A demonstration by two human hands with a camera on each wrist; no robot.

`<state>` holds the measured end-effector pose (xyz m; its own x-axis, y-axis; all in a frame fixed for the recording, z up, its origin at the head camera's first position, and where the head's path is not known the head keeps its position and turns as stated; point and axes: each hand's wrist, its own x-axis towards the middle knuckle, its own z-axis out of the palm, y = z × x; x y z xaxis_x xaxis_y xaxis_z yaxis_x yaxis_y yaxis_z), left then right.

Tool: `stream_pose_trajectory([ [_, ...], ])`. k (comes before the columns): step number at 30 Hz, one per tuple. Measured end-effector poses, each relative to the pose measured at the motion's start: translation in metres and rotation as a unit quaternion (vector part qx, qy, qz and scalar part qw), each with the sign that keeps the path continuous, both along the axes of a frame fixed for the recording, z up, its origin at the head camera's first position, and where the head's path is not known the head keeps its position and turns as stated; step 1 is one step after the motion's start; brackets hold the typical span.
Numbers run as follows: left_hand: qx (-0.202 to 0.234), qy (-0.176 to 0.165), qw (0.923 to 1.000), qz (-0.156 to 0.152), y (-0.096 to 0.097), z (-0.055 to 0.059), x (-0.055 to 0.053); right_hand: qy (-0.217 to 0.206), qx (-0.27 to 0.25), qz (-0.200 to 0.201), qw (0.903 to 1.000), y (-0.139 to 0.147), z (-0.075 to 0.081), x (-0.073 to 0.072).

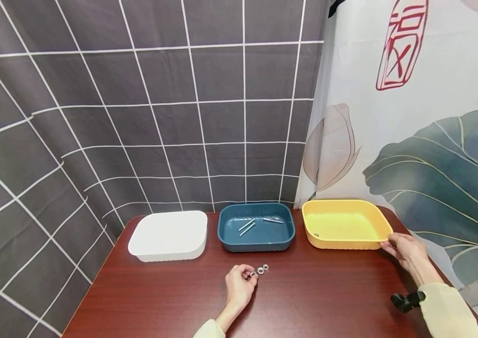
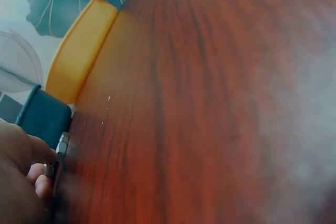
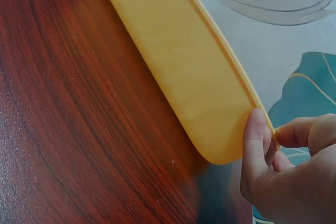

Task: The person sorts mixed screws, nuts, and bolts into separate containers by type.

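In the head view my left hand (image 1: 239,285) is at the middle of the table, its thumb and fingertips pinching a small metal nut (image 1: 253,274). Right beside it, two more metal nuts (image 1: 260,271) lie in a slanting row on the wood. The left wrist view has the fingers (image 2: 39,150) low at the left, close to shiny nuts (image 2: 62,144), partly hidden by the hand. At the far right, my right hand (image 1: 407,251) grips the near right corner of a yellow tray (image 1: 348,245); the right wrist view has thumb and fingers on its rim (image 3: 239,69).
A dark blue tray (image 1: 255,247) behind the nuts holds three thin metal rods (image 1: 247,229). To its left stands a white tray (image 1: 167,256). One tiny metal piece (image 1: 316,234) lies inside the yellow tray. Grey and patterned curtains (image 1: 222,122) hang behind the reddish-brown table (image 1: 158,295).
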<state>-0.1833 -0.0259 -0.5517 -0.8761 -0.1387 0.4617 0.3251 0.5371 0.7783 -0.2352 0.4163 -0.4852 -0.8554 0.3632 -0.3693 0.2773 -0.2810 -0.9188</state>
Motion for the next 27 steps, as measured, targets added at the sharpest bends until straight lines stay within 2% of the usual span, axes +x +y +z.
stream_pose_trajectory([
  [5,0.01,-0.015,0.9997,-0.017,0.002,0.007,0.003,0.003,0.004,0.001,1.0,0.001,-0.001,0.0],
  [12,0.026,-0.015,0.9986,-0.044,0.012,0.02,0.0,0.003,-0.01,-0.002,0.9999,0.001,0.0,0.001],
  [18,0.049,-0.012,0.9966,-0.066,0.021,0.034,-0.005,0.0,-0.01,-0.001,0.9999,0.0,0.0,0.002],
  [27,0.052,0.003,0.9956,-0.078,0.037,0.046,-0.018,0.006,-0.004,-0.008,0.9999,-0.001,-0.001,0.002],
])
